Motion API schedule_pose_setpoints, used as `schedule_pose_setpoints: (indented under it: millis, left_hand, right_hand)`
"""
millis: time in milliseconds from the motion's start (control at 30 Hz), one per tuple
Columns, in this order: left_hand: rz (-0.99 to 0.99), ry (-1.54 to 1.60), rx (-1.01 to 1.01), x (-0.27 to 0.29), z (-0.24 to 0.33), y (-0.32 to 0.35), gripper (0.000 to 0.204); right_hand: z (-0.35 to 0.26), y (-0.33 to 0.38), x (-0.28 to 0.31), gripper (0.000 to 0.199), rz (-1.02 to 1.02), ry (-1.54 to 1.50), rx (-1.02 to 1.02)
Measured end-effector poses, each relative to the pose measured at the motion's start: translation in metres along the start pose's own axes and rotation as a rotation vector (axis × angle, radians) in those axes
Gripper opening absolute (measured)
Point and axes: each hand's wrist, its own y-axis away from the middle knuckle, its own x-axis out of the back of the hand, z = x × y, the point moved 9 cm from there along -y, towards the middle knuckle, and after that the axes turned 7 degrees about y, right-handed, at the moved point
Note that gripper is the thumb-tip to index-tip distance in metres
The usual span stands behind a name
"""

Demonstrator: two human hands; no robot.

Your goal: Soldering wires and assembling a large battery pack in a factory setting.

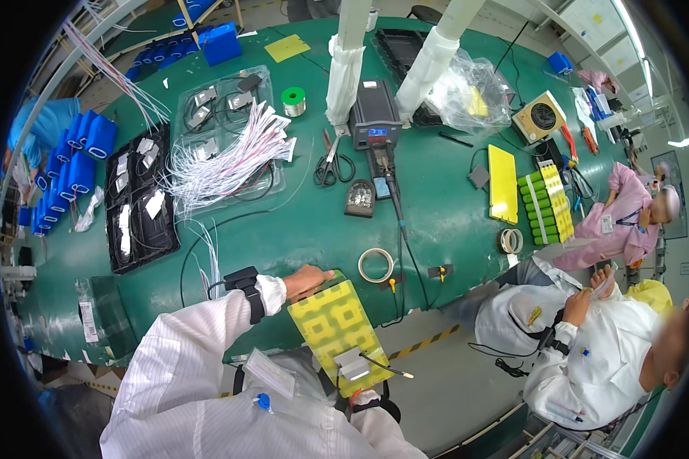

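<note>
A yellow-faced battery pack point(331, 320) is tilted at the table's front edge, its near end out past the edge. My left hand point(308, 282) grips its far left corner, fingers closed along that end. My right hand point(362, 397) is at the near end, mostly hidden under the pack; its fingers do not show, but it holds that end. On the pack's face, near my right hand, lies a small silver-grey module point(352, 365) with a black cable point(386, 366) running off to the right. Black bands circle both my wrists.
Beyond the pack lie a tape roll point(376, 265), scissors point(333, 167), a soldering station point(375, 115) and a solder spool point(293, 101). White wire bundles point(222, 164) and a black tray point(139, 199) stand left. Green cells point(540, 206) lie right, near a seated co-worker point(582, 344).
</note>
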Motion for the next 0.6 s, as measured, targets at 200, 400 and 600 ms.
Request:
schedule_pose_setpoints:
  millis: [200,400,600]
  left_hand:
    - [0.033,-0.012,-0.19,-0.006,0.016,0.004,0.041]
    - [0.051,-0.088,-0.218,0.008,0.003,-0.018,0.038]
    - [0.069,0.098,-0.642,0.06,0.042,0.013,0.031]
  right_hand:
    - [-0.001,-0.004,-0.007,0.048,0.002,0.032,-0.024]
    - [0.003,-0.005,-0.022,0.047,-0.004,0.087,-0.051]
    - [0.004,-0.004,-0.04,0.046,-0.021,0.151,-0.074]
